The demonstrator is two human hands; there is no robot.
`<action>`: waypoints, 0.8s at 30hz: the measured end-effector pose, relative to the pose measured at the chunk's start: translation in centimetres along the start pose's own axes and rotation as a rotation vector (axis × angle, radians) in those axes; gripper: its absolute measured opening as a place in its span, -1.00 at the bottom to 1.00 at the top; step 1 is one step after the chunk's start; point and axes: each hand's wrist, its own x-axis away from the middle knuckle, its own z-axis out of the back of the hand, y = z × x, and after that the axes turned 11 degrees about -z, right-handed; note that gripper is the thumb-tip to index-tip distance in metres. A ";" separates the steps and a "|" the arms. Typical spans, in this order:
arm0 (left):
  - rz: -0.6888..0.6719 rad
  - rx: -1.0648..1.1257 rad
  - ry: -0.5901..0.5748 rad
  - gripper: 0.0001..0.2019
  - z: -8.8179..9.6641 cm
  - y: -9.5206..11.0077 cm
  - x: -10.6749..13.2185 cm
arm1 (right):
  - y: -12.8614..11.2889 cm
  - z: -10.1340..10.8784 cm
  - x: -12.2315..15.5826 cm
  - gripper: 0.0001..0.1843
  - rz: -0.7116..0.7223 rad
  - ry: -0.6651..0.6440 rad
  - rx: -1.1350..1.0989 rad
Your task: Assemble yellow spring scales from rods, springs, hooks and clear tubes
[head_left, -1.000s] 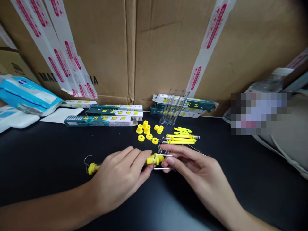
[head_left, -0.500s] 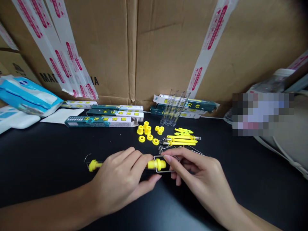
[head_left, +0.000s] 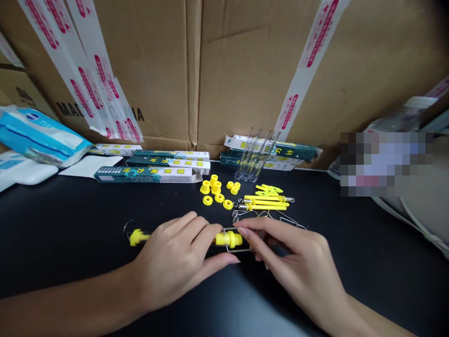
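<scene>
My left hand [head_left: 177,262] is closed around a clear tube with yellow end caps; one yellow cap [head_left: 137,237] with a wire hook sticks out on its left, the other yellow cap [head_left: 228,239] on its right. My right hand [head_left: 298,267] pinches the wire loop [head_left: 238,249] at that right cap with its fingertips. Both hands rest low over the black table [head_left: 70,224].
Behind the hands lie several loose yellow rings and caps [head_left: 217,189], yellow rods with springs [head_left: 266,202] and clear tubes [head_left: 256,154]. Green-and-white boxes [head_left: 147,173] line the cardboard wall [head_left: 224,70]. Blue packets [head_left: 38,138] sit far left; a grey bag [head_left: 417,196] sits right.
The tube assembly and both hands have shifted slightly toward me. My right fingers moved from gripping beside the cap to pinching the wire loop at its end.
</scene>
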 end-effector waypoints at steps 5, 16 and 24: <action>0.004 -0.011 -0.022 -0.64 0.1 -0.1 -0.1 | -0.3 -0.1 0.3 -0.87 0.029 0.054 0.056; -0.096 -0.113 0.028 -0.68 0.3 0.6 -0.3 | 0.9 -0.2 0.3 -0.96 0.119 -0.107 0.196; -0.102 -0.101 0.035 -0.70 0.5 0.4 -0.1 | 1.2 0.5 0.3 -0.64 0.230 -0.214 0.238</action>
